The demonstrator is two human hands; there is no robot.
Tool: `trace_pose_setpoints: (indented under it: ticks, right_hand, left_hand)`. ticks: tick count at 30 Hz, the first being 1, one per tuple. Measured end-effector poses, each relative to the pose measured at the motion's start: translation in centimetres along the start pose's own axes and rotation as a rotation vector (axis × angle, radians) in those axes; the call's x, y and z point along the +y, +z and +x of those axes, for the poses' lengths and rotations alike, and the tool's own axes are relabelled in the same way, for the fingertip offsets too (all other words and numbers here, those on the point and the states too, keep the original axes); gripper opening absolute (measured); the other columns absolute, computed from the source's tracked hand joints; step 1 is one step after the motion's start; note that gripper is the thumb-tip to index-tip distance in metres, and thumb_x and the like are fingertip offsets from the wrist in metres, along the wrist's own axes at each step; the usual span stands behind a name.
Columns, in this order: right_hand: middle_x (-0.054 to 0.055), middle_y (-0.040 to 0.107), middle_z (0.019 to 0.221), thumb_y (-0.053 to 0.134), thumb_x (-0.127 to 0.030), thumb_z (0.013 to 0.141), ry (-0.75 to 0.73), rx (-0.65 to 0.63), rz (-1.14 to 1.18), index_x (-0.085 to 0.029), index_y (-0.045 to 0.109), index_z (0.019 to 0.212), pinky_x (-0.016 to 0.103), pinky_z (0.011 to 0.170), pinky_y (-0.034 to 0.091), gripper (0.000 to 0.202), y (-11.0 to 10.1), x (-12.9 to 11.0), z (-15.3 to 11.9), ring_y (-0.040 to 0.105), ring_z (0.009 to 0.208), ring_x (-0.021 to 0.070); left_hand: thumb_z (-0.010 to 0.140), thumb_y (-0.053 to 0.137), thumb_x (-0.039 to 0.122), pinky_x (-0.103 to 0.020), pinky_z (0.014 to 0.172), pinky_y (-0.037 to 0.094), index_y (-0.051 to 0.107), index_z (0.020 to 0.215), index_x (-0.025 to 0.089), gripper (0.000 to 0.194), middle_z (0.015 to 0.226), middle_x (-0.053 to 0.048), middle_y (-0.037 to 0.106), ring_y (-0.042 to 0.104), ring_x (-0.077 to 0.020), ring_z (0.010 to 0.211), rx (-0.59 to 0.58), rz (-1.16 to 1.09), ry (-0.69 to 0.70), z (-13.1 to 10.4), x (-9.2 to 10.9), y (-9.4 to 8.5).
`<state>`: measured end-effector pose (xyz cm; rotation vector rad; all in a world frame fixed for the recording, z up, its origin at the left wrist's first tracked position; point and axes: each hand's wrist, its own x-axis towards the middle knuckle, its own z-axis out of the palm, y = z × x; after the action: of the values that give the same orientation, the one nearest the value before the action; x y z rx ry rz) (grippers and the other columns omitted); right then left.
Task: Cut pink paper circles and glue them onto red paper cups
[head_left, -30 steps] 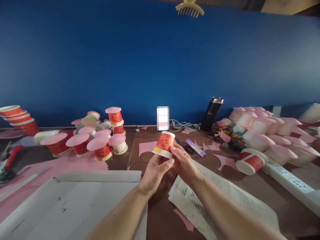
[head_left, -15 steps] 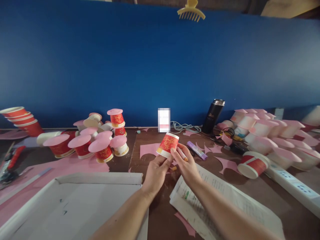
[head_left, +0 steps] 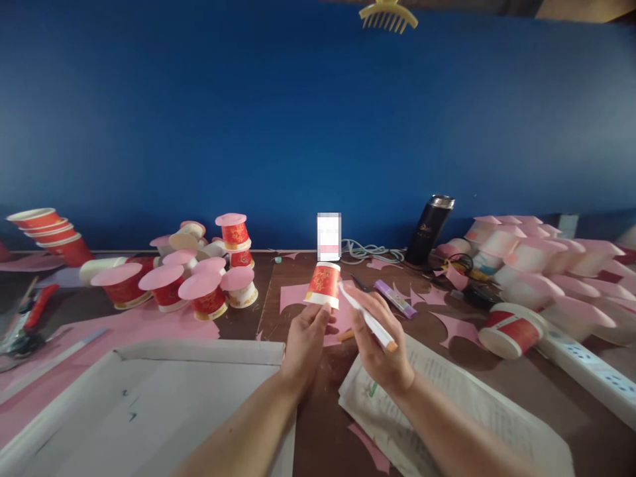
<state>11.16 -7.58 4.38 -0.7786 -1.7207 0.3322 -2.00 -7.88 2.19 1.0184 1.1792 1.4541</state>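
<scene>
L hand [head_left: 307, 341]: fingers clamped on cup [head_left: 322, 285] at its lower rim | R hand [head_left: 381, 344]: fingers clamped on pen [head_left: 371, 319], tip near cup's right side | cup: just above L fingertips, mouth down | purple tube [head_left: 395, 299]: beyond R fingers | pink sheet [head_left: 293, 298]: beyond L fingers

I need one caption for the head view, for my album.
Left hand holds a red cup; right hand holds a white pen beside it.
</scene>
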Motion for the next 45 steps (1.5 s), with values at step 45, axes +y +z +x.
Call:
trace_pose_setpoints:
  ticks: [45]
  right_hand:
    - [0.004,0.066,0.092,0.050,-0.027,0.091,0.151,-0.037,0.126,-0.026,0.063,0.111,0.035,0.080,0.049,0.024,-0.1,-0.6,0.1,0.061,0.084,0.0179]
  left_hand:
    - [0.072,0.072,0.022,-0.023,0.081,0.049,0.068,0.074,0.012,0.011,0.076,-0.004,0.068,0.063,-0.0097,0.075,-0.033,-0.662,-0.141,-0.2,0.0,0.7]
